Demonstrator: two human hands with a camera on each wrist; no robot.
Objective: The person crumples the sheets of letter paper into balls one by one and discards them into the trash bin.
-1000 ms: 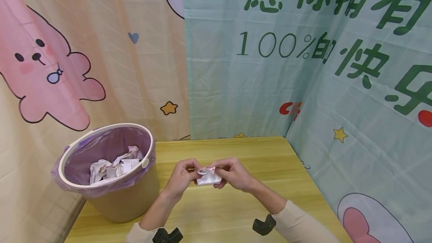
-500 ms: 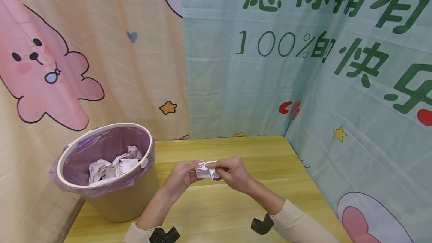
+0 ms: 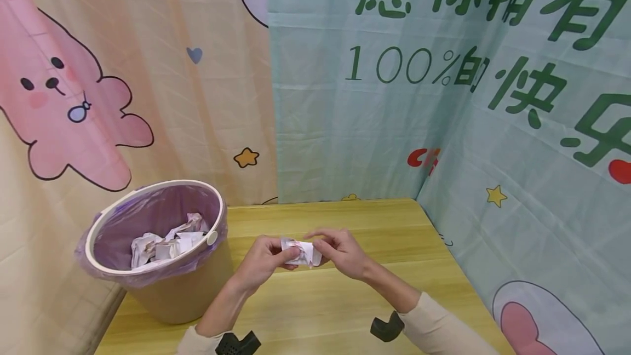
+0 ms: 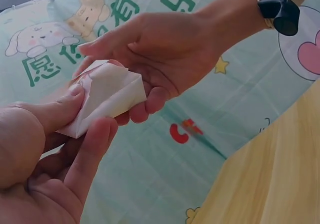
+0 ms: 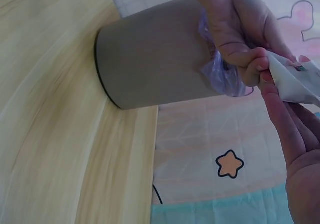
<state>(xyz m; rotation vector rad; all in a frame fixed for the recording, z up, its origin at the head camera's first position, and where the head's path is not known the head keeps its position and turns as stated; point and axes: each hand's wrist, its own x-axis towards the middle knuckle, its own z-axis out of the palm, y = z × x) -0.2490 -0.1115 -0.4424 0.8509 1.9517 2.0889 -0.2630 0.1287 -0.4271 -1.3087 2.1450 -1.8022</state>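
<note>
A small folded paper (image 3: 308, 255), white with faint pink print, is between the two hands above the table. My left hand (image 3: 262, 263) pinches its left end, the thumb lying on top. My right hand (image 3: 345, 254) is at the right end, its index finger lifted off the paper. In the left wrist view the other right fingers curl behind and under the paper (image 4: 112, 93). Seen in the right wrist view, right fingertips touch the underside of the paper (image 5: 290, 83). The paper partly hides the right fingertips.
Left of the hands stands a beige bin (image 3: 182, 297) with a purple liner (image 3: 158, 210). Several crumpled white papers (image 3: 170, 245) lie inside it. The wooden table (image 3: 374, 223) ends at printed curtains (image 3: 345, 141) behind and to the right.
The paper has been turned and folded in the fingers, showing different faces. My right index finger has lifted from it, and my left thumb now presses on its front.
</note>
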